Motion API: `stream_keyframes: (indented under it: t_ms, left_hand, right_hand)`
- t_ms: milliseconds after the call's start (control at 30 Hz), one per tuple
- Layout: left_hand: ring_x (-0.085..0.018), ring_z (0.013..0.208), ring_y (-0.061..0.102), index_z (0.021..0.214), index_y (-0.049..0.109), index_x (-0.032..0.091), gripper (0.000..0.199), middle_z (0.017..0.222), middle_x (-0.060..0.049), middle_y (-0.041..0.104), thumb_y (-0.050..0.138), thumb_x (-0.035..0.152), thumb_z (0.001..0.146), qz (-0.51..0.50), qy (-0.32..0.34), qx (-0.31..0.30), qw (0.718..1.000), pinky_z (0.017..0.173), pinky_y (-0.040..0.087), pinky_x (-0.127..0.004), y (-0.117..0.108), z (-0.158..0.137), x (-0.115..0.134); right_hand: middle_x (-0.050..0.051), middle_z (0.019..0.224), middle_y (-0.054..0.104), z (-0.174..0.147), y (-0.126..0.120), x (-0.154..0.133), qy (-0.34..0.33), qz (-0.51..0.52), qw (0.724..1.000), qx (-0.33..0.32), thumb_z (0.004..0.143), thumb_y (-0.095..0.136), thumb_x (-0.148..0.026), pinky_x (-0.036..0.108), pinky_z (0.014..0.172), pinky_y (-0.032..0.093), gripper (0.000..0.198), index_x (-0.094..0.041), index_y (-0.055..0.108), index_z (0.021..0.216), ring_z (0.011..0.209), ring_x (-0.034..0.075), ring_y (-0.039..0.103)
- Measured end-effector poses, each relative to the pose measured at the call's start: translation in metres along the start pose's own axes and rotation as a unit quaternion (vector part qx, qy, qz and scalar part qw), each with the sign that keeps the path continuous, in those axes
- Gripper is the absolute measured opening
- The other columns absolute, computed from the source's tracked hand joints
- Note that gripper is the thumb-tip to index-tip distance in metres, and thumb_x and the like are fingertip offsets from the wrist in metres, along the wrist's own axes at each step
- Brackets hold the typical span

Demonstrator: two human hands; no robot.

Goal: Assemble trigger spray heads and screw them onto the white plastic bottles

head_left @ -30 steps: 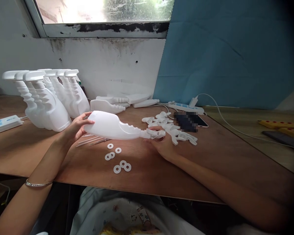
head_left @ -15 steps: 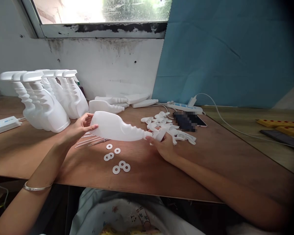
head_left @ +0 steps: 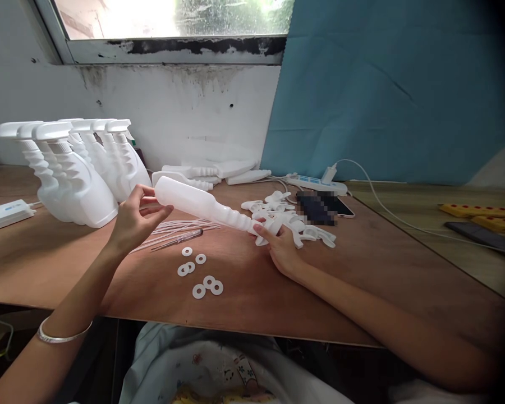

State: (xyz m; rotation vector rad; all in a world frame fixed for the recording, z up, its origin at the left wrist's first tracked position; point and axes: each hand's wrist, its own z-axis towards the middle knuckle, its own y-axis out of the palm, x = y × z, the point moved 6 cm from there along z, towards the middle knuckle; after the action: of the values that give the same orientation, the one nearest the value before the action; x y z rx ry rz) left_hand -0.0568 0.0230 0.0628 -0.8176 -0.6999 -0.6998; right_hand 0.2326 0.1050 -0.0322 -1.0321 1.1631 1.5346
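Observation:
A white spray bottle is held above the table, tilted, its base at the left and higher than its neck. My left hand is at the base, fingertips on its end and thumb along the lower side. Closed around the neck end is my right hand, with a white trigger spray head there; the join is partly hidden by my fingers. Loose white trigger heads lie in a pile just beyond that hand. Several flat white washers rest on the table in front of the bottle.
Upright spray bottles with heads stand at the left; headless bottles lie by the wall. Thin tubes and a screwdriver-like tool lie under the raised bottle. Power strips, a phone and a white cable are around.
The bottle has rolled about its length, showing its narrower side, and its base has risen. My left hand has shifted its fingers around the base, thumb now lower. The right hand stays at the neck.

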Motion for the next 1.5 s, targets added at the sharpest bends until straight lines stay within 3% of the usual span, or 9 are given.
stream_keyframes:
  t_ms: [233,333,533,700,867,1100,1267,1400,1500]
  left_hand:
    - [-0.009,0.064,0.049,0.069,0.041,0.016,0.030,0.069,0.003,0.047,0.060,0.040,0.073,-0.206,-0.050,0.048,0.976,0.061,0.047,-0.022,-0.008,0.004,-0.009]
    - [-0.008,0.065,0.049,0.073,0.043,0.017,0.031,0.072,0.003,0.050,0.068,0.034,0.067,-0.144,-0.044,0.067,0.986,0.058,0.042,-0.019,-0.011,0.004,-0.009]
    - [-0.018,0.094,0.056,0.097,0.052,0.020,0.047,0.098,-0.004,0.058,0.075,0.020,0.055,-0.042,0.071,0.043,0.996,0.082,0.046,-0.031,-0.010,0.004,0.006]
    - [-0.016,0.076,0.056,0.119,0.051,0.026,0.066,0.088,-0.002,0.057,0.072,0.015,0.058,0.157,0.108,0.037,0.981,0.073,0.048,-0.031,-0.011,0.003,0.009]
    - [-0.012,0.063,0.054,0.118,0.047,0.022,0.062,0.086,0.000,0.050,0.069,0.018,0.060,0.220,0.125,0.027,0.967,0.062,0.049,-0.027,-0.007,0.000,0.008]
    - [-0.011,0.065,0.053,0.095,0.047,0.022,0.045,0.081,0.002,0.043,0.072,0.034,0.059,0.055,0.035,0.023,0.998,0.059,0.050,-0.023,-0.007,-0.001,0.008]
    - [-0.008,0.056,0.044,0.066,0.044,0.017,0.036,0.064,0.003,0.043,0.062,0.047,0.069,-0.104,-0.063,0.045,0.992,0.050,0.043,-0.017,-0.011,0.003,-0.002]
    - [-0.011,0.068,0.056,0.087,0.053,0.018,0.044,0.081,0.000,0.056,0.077,0.037,0.055,-0.169,-0.162,0.032,0.972,0.057,0.048,-0.021,-0.015,0.006,-0.017]
    - [-0.017,0.078,0.060,0.110,0.054,0.022,0.061,0.092,-0.006,0.063,0.078,0.032,0.055,-0.168,-0.208,-0.042,0.963,0.064,0.051,-0.025,-0.015,0.007,-0.024]
  right_hand:
    - [0.001,0.075,0.065,-0.004,0.007,0.000,-0.002,-0.007,0.998,-0.060,0.060,0.075,-0.036,0.029,0.065,0.049,0.033,-0.018,0.063,0.085,0.066,0.015,0.060]
    - [0.000,0.075,0.065,-0.004,0.008,0.000,0.010,0.000,0.998,-0.062,0.059,0.076,-0.035,0.028,0.064,0.048,0.032,-0.018,0.064,0.084,0.066,0.015,0.061]
    - [0.000,0.079,0.065,-0.002,0.007,0.004,0.037,0.052,0.997,-0.049,0.060,0.076,-0.033,0.030,0.067,0.050,0.029,-0.020,0.064,0.083,0.070,0.016,0.061]
    - [0.001,0.078,0.066,-0.002,0.008,0.005,0.050,0.039,0.996,-0.064,0.059,0.076,-0.033,0.027,0.065,0.048,0.032,-0.018,0.064,0.084,0.068,0.015,0.061]
    - [0.001,0.077,0.066,-0.003,0.008,0.005,0.046,0.020,0.996,-0.075,0.059,0.075,-0.033,0.026,0.064,0.047,0.031,-0.018,0.066,0.085,0.069,0.015,0.060]
    - [0.002,0.085,0.066,-0.002,0.004,0.000,-0.010,-0.050,0.998,-0.048,0.058,0.075,-0.039,0.030,0.070,0.047,0.037,-0.019,0.064,0.088,0.078,0.018,0.059]
    - [0.003,0.088,0.065,-0.020,0.012,-0.026,-0.157,-0.154,0.973,-0.074,0.061,0.076,-0.034,0.035,0.079,0.047,0.030,-0.022,0.062,0.084,0.088,0.022,0.058]
    - [0.001,0.086,0.064,-0.035,0.020,-0.044,-0.270,-0.163,0.944,-0.094,0.065,0.074,-0.025,0.037,0.088,0.044,0.019,-0.025,0.063,0.081,0.092,0.021,0.058]
    - [0.001,0.085,0.064,-0.032,0.019,-0.039,-0.225,-0.177,0.955,-0.083,0.063,0.076,-0.029,0.034,0.080,0.046,0.023,-0.024,0.063,0.081,0.084,0.020,0.059]
